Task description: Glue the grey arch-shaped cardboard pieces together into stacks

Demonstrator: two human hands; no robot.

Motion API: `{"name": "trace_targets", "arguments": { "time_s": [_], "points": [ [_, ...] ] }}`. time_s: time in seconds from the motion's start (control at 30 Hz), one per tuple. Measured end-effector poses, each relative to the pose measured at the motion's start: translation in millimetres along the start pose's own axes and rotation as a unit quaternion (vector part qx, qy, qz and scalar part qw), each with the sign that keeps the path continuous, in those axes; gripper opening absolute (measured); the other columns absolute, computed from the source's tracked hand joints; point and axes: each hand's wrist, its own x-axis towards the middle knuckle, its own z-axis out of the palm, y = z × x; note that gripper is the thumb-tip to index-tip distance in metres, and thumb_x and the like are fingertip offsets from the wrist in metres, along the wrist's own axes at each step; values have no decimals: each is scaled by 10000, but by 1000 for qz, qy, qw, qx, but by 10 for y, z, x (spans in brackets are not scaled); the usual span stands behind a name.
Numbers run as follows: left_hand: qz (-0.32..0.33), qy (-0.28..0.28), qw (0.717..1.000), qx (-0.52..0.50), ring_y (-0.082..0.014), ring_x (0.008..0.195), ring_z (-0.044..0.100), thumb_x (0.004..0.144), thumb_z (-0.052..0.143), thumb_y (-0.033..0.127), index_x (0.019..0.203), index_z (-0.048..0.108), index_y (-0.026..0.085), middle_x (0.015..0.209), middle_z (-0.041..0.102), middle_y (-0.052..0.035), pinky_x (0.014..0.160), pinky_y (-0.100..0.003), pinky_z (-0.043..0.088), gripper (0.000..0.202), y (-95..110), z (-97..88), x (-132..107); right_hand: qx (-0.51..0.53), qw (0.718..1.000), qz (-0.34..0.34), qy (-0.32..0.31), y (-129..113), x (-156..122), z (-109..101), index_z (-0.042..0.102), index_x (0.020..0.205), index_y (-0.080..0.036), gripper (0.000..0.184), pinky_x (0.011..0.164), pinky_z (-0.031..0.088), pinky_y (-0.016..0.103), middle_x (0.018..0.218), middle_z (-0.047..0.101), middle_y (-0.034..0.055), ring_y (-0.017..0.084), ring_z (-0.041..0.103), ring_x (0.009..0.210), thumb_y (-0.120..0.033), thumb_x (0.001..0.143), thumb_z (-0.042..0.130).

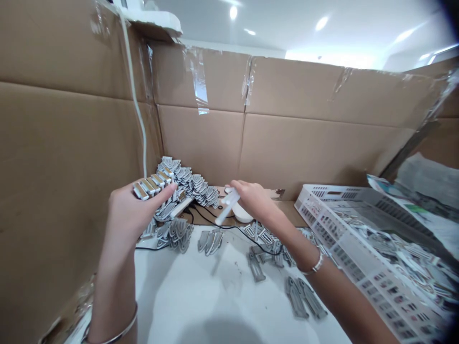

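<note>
My left hand point(133, 210) is raised over the left of the white table point(215, 306), fingers closed on a fanned row of small grey and gold parts point(153, 184). My right hand point(253, 198) grips a thin white stick-like tool point(226, 208) that points down to the left, toward the parts. A large heap of the same grey parts point(190, 184) lies just behind both hands against the cardboard wall. Loose grey parts point(211, 241) are scattered on the table under the hands.
Tall cardboard walls point(287, 138) close off the left and back. A white plastic crate point(358, 248) full of small pieces stands at the right. A black cable point(229, 226) runs across the table, and a white cord point(138, 105) hangs down the left wall.
</note>
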Motion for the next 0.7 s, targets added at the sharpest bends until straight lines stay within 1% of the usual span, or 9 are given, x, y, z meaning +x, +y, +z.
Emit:
{"name": "trace_targets", "arguments": {
  "time_s": [0.1, 0.2, 0.3, 0.37, 0.47, 0.53, 0.6, 0.67, 0.7],
  "points": [
    [-2, -3, 1000, -4, -223, 709, 675, 619, 776, 483, 808, 740, 224, 757, 744, -30, 544, -288, 471, 323, 46, 17, -23, 100, 984, 42, 142, 80, 29, 168, 572, 866, -214, 309, 701, 431, 301, 817, 637, 63, 169, 584, 736, -407, 991, 366],
    [-9, -12, 1000, -6, -216, 695, 675, 606, 783, 460, 787, 735, 228, 750, 744, -24, 547, -290, 485, 298, 82, 38, -30, 357, 903, 104, 215, 104, 121, 265, 535, 934, -232, 329, 722, 481, 297, 702, 621, 16, 160, 601, 692, -505, 985, 357],
    [-14, -10, 1000, 1, -228, 716, 689, 617, 782, 467, 768, 727, 233, 750, 744, -31, 539, -296, 489, 284, 87, 49, -26, 548, 810, 133, 160, 129, 206, 279, 523, 887, -240, 353, 580, 459, 258, 601, 587, -23, 122, 525, 537, -557, 954, 383],
    [-16, -9, 1000, 4, -240, 758, 703, 627, 779, 481, 790, 728, 238, 785, 754, -30, 542, -298, 492, 296, 70, 52, -21, 593, 797, 111, 16, 160, 199, 238, 540, 798, -230, 418, 473, 385, 236, 497, 530, -46, 97, 428, 427, -603, 926, 400],
    [-13, -8, 1000, 1, -246, 794, 715, 634, 772, 481, 827, 735, 243, 821, 763, -20, 543, -294, 494, 308, 39, 58, -17, 523, 814, 47, -250, 184, 81, 103, 591, 731, -199, 477, 422, 340, 237, 406, 460, -62, 88, 393, 361, -610, 913, 433],
    [-5, -10, 1000, -3, -237, 776, 716, 641, 760, 463, 843, 741, 240, 818, 763, -15, 537, -288, 493, 301, 34, 62, -18, 419, 844, 25, -334, 165, -30, -7, 609, 743, -185, 444, 440, 363, 238, 426, 474, -57, 94, 447, 384, -558, 927, 453],
    [-3, -12, 1000, -5, -223, 732, 708, 636, 758, 450, 838, 743, 234, 797, 759, -15, 519, -281, 486, 296, 48, 64, -21, 290, 905, 33, -309, 130, -127, -100, 598, 747, -185, 403, 454, 362, 241, 487, 513, -38, 96, 474, 414, -496, 950, 440],
    [-12, -12, 1000, -5, -217, 700, 693, 618, 771, 456, 824, 742, 225, 782, 755, -22, 504, -279, 476, 311, 72, 63, -24, 128, 968, 32, -213, 105, -188, -157, 593, 750, -183, 341, 473, 333, 252, 566, 565, -2, 101, 483, 454, -394, 964, 434],
    [-17, -11, 1000, -4, -218, 701, 688, 610, 778, 467, 821, 741, 220, 785, 756, -27, 506, -278, 474, 327, 84, 63, -25, 43, 986, 23, -163, 103, -202, -169, 602, 763, -178, 289, 491, 317, 260, 609, 594, 18, 107, 492, 483, -323, 957, 443]
  ]
}}
